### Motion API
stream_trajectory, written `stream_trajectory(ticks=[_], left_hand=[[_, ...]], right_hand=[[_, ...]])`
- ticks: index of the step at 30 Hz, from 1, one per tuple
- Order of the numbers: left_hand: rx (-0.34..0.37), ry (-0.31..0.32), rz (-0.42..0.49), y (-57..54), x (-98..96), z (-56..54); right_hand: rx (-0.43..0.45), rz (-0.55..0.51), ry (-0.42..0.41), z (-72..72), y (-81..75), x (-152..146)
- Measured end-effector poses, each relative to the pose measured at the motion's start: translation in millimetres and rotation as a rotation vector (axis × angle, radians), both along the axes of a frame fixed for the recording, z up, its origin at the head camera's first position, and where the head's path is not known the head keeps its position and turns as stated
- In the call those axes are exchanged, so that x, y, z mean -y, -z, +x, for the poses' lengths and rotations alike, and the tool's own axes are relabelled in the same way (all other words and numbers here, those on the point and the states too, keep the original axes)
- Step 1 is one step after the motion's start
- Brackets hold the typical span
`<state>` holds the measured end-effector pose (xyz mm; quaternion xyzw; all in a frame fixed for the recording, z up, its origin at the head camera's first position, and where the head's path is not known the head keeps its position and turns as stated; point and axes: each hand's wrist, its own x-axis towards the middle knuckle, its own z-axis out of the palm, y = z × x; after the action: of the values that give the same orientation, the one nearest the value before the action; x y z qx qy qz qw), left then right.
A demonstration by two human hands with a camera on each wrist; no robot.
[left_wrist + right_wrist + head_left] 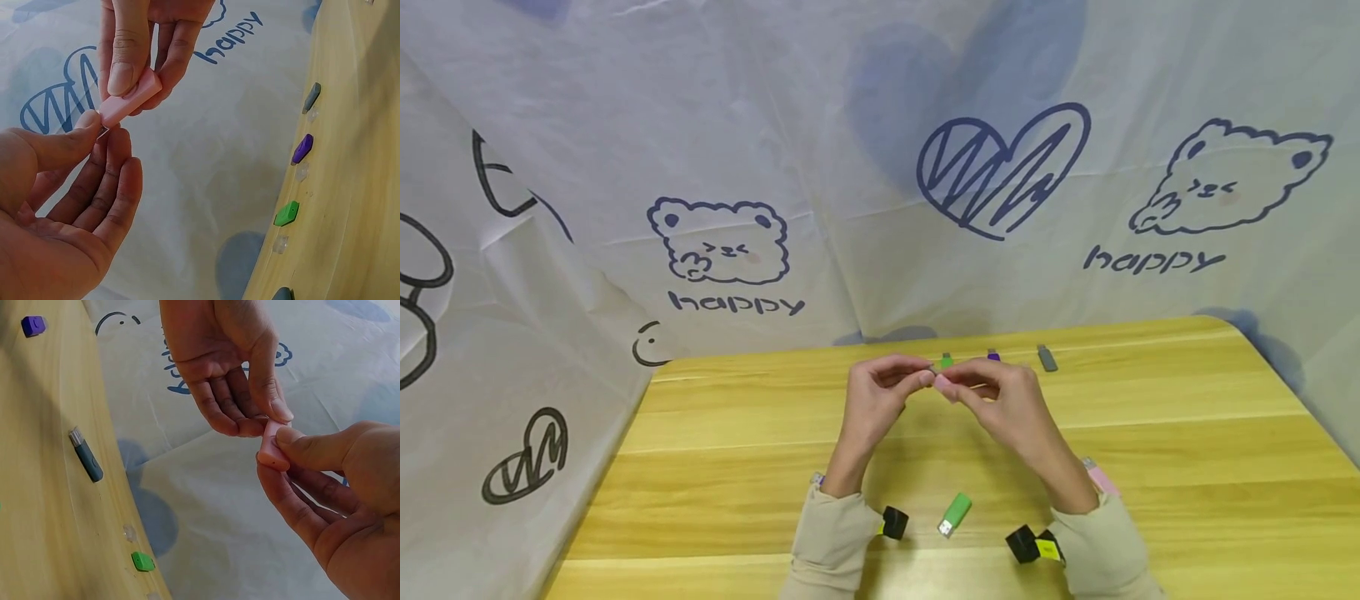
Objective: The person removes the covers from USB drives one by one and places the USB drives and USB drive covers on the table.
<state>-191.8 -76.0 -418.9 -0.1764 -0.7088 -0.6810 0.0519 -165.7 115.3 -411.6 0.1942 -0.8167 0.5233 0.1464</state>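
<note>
Both hands meet over the far part of the table around a small pink USB flash drive (132, 99). My right hand (1007, 400) pinches its body between thumb and fingers, the thumb lying flat on its face. At the opposite end, the thumb and forefinger of my left hand (880, 400) pinch the plug end, and a sliver of it shows at the fingertips in the left wrist view. Whether a clear cap sits on that end I cannot tell. The left hand's other fingers are loosely bent, off the pink flash drive (274, 447).
Along the table's (715, 467) far edge lie a green drive (946, 361), a purple drive (993, 356) and a grey drive (1047, 358), with clear pieces (281, 244) beside some. Another green drive (955, 514) lies between the forearms. A second pink drive (1101, 478) is by the right wrist.
</note>
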Motion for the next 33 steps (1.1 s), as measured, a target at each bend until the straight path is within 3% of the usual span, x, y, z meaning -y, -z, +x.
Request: stream_trajectory(ticks=[7, 15, 21, 27, 33], left_hand=[[0.015, -0.022, -0.007, -2.8, 0.6, 1.5], [0.057, -0.013, 0.048, -5.9, 2.3, 1.4], [0.107, -0.097, 0.159, -9.1, 15.1, -1.1], [0.125, -0.022, 0.110, -9.1, 23.8, -4.0], [0.137, -0.093, 0.070, -9.9, 35.0, -4.6]], right_hand=[[-0.043, 0.015, -0.010, 1.6, -2.5, -0.2], [-0.090, 0.050, -0.001, 4.7, -6.4, 0.6], [-0.033, 0.083, 0.019, 8.0, -10.0, -7.3], [0.018, 0.091, 0.019, 6.8, -6.1, -6.9], [0.062, 0.090, 0.020, -0.5, 5.0, -0.8]])
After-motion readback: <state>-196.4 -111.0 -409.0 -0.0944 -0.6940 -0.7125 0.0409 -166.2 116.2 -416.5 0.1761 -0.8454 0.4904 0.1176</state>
